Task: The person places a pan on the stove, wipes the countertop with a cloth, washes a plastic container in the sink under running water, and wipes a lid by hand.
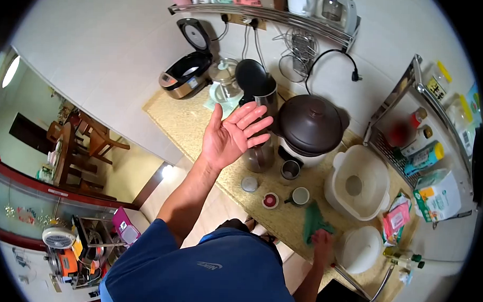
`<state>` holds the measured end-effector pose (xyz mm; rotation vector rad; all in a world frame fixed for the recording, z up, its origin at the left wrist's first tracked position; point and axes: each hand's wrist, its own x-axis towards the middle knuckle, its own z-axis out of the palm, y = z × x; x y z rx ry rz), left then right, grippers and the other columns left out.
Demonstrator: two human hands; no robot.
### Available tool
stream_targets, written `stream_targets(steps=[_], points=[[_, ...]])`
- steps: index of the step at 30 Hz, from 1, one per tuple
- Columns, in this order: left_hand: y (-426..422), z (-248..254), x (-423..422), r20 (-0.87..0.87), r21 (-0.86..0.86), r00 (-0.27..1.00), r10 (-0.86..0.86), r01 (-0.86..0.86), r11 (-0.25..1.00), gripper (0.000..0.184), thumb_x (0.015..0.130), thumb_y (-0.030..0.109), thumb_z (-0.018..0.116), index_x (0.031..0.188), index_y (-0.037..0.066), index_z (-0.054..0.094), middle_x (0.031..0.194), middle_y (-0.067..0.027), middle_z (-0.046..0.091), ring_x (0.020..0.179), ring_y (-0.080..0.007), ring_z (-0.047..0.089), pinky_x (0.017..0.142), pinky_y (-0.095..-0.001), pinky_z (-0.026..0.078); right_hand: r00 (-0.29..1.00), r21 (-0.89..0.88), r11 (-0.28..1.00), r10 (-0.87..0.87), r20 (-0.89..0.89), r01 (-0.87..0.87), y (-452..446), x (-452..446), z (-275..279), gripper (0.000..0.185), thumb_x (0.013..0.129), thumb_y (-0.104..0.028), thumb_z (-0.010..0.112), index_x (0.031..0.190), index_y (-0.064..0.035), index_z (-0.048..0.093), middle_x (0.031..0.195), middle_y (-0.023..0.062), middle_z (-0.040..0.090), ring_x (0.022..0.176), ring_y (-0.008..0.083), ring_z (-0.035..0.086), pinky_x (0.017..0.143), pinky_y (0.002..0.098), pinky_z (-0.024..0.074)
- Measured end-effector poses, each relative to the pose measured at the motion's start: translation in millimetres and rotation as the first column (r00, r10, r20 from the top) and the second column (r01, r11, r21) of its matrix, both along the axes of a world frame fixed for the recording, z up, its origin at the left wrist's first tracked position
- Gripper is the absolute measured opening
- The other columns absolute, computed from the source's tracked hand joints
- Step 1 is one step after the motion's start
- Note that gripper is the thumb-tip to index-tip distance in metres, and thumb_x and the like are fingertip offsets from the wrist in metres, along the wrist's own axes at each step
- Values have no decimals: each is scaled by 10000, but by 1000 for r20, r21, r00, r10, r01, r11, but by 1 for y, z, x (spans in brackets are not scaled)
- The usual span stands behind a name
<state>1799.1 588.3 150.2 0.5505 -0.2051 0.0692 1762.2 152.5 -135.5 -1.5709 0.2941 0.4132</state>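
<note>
My left hand (pixel 234 135) is raised above the counter with the palm up and the fingers spread, holding nothing. Behind it stands a metal kettle (pixel 268 93) with its black lid tipped up, partly covered by the hand. At the counter's front edge my right hand (pixel 322 240) grips a green cloth (pixel 314 220) that lies bunched on the surface. A mug (pixel 300 195) sits just left of the cloth. Beside the mug are a small red-and-white round lid (pixel 270 200), a round silvery lid (pixel 249 184) and a steel cup (pixel 290 170).
A dark lidded clay pot (pixel 312 124) stands on a white base. To the right are a white basin (pixel 336 186) and a round white container (pixel 359 249). An open rice cooker (pixel 186 77) and glass pitcher (pixel 226 78) stand at the back left. Racks hold bottles.
</note>
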Motion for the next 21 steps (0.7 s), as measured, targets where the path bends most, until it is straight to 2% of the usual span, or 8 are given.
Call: stream_targets(steps=[1,4,6,7,11,14,16,21], points=[[-1,2,-5,0,5,1000,13,-13,1000,705,994,580,281,1451,54,390,1519,-161,352,1422,-403,267,1129,-563,268,999,-19,998,-54,-8,54,2,1,5,231,968,-241,552,974,-21,624,870,30,637,736,120,605,653,251,478],[6,-3,-16,-164,109,963,213,-197,974,576,1009,485,388,1367,44,481,1343,-130,560,1173,-296,577,933,-439,495,996,18,997,-80,48,79,1,4,-16,217,961,-211,554,961,-4,622,782,38,626,643,116,574,583,253,463],[30,-14,-19,-64,88,995,77,-71,994,379,1013,345,482,1233,47,558,961,-19,657,622,-80,585,548,-238,485,991,4,1000,4,134,-5,0,10,-15,210,957,-202,558,946,-3,622,721,39,603,603,113,554,548,256,450],[29,-10,-20,-242,181,923,300,-261,948,245,1015,263,502,1132,65,586,689,70,517,386,0,290,355,-179,259,973,-13,997,74,217,-73,2,11,-11,203,954,-194,561,932,-2,622,659,40,580,563,109,534,513,259,436],[55,10,-6,-284,191,872,399,-356,915,296,1030,335,457,933,83,579,447,81,342,294,-30,276,296,-190,227,980,-111,993,-19,198,42,9,13,14,229,955,-203,562,873,1,624,578,34,524,526,98,499,479,269,415],[83,21,18,-248,146,899,360,-333,932,364,1029,390,435,792,149,571,433,71,337,287,-46,276,290,-196,213,971,-116,983,-118,207,144,11,12,25,263,960,-209,554,810,-2,613,572,23,504,507,98,470,473,273,400],[98,31,38,-230,191,896,381,-342,920,461,1018,448,432,646,176,436,403,55,292,277,-65,263,291,-200,206,925,-319,916,-117,362,241,19,6,31,349,974,-250,546,713,-23,588,574,15,505,475,102,434,453,293,372],[148,33,94,-104,129,967,233,-219,967,582,1012,529,367,548,178,346,393,37,273,274,-88,220,300,-227,173,875,-343,822,-342,342,455,19,-9,20,497,995,-327,532,581,-59,479,514,-16,430,448,96,384,438,301,308]])
